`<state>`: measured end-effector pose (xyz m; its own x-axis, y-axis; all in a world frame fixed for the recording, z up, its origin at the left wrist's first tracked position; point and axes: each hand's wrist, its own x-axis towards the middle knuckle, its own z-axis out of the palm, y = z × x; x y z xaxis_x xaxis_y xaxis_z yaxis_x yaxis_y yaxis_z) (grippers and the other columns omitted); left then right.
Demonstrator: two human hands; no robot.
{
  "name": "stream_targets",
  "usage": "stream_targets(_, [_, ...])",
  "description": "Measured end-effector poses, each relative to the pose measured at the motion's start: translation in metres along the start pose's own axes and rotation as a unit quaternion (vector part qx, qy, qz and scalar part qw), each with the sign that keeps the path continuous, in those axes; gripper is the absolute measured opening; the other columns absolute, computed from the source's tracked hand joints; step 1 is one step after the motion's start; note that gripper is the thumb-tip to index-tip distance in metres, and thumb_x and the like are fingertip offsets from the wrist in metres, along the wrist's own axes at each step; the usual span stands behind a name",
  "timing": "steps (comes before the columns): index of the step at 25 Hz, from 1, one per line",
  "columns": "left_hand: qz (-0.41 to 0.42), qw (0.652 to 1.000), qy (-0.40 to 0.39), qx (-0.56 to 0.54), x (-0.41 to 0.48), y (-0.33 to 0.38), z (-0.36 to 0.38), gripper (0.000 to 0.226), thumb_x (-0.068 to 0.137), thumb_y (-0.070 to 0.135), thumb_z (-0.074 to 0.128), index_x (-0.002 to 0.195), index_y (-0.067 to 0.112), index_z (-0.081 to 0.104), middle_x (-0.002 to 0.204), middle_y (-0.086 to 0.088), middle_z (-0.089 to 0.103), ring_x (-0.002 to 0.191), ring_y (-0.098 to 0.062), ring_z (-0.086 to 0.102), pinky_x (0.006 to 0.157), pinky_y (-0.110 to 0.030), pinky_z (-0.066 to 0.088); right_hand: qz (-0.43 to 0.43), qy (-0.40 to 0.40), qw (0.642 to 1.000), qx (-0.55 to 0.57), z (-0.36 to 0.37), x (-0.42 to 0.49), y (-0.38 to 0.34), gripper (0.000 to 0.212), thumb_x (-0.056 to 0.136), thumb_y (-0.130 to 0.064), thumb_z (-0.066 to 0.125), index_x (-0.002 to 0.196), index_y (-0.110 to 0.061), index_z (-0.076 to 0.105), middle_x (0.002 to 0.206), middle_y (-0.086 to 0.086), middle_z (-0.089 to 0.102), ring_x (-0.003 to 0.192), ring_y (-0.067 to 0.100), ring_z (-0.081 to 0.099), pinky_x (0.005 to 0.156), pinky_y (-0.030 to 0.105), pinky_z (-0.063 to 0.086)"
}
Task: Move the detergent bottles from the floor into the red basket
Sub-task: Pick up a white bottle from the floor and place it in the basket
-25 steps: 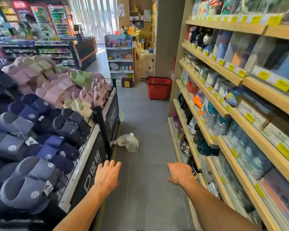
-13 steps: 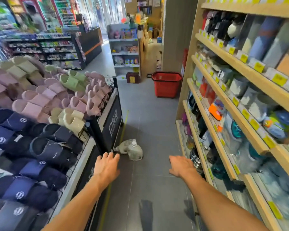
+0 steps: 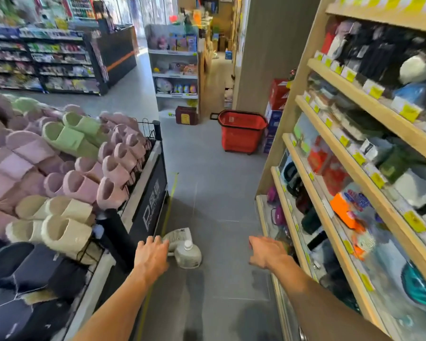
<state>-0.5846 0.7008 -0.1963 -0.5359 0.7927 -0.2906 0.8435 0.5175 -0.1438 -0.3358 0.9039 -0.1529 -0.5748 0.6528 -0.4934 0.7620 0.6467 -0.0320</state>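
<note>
Two pale detergent bottles sit on the grey floor of a shop aisle. One upright bottle (image 3: 188,256) has a white cap. A second bottle (image 3: 178,237) lies on its side just behind it. My left hand (image 3: 151,257) hovers open right beside them, its fingers overlapping the lying bottle's near end; I cannot tell if it touches. My right hand (image 3: 265,251) is held out empty to the right, fingers loosely curled, near the low shelf. The red basket (image 3: 241,135) stands on the floor further down the aisle, beside the shelf end.
A wire bin of slippers (image 3: 67,173) with a black sign panel (image 3: 153,193) borders the aisle on the left. Wooden shelving (image 3: 354,183) full of goods runs along the right. A yellow floor line (image 3: 170,198) leads ahead. A white display stand (image 3: 174,70) stands beyond.
The view has moved forward down the aisle. The bottles and basket now appear closer, and my left hand has come up next to the bottles.
</note>
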Motion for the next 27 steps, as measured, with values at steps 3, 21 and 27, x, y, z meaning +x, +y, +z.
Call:
stream_targets(3, [0.014, 1.000, -0.021, -0.009, 0.063, -0.001, -0.007, 0.051, 0.095, 0.035, 0.053, 0.144, 0.026, 0.044, 0.136, -0.002, 0.052, 0.128, -0.028, 0.047, 0.100, -0.042, 0.041, 0.007, -0.009, 1.000, 0.007, -0.022, 0.052, 0.001, 0.035, 0.092, -0.035, 0.063, 0.123, -0.021, 0.053, 0.129, 0.005, 0.061, 0.122, 0.029, 0.057, 0.097, 0.041, 0.046])
stream_targets(21, [-0.127, 0.953, -0.261, -0.091, 0.350, -0.023, 0.135, 0.057, 0.093, 0.036, 0.056, 0.147, 0.026, 0.042, 0.143, -0.007, 0.051, 0.134, -0.030, 0.043, 0.104, -0.044, 0.040, -0.102, -0.237, 0.965, 0.047, 0.070, 0.471, -0.058, 0.041, 0.090, -0.038, 0.065, 0.126, -0.024, 0.052, 0.138, 0.006, 0.057, 0.130, 0.028, 0.054, 0.104, 0.036, 0.044])
stream_targets(27, [-0.147, 0.928, -0.327, -0.103, 0.452, -0.018, 0.352, 0.060, 0.093, 0.044, 0.059, 0.147, 0.025, 0.040, 0.148, -0.005, 0.043, 0.139, -0.033, 0.039, 0.107, -0.046, 0.042, -0.035, -0.262, 0.951, 0.160, 0.263, 0.592, -0.088, 0.048, 0.084, -0.032, 0.074, 0.129, -0.030, 0.058, 0.135, 0.000, 0.057, 0.127, 0.026, 0.055, 0.097, 0.034, 0.048])
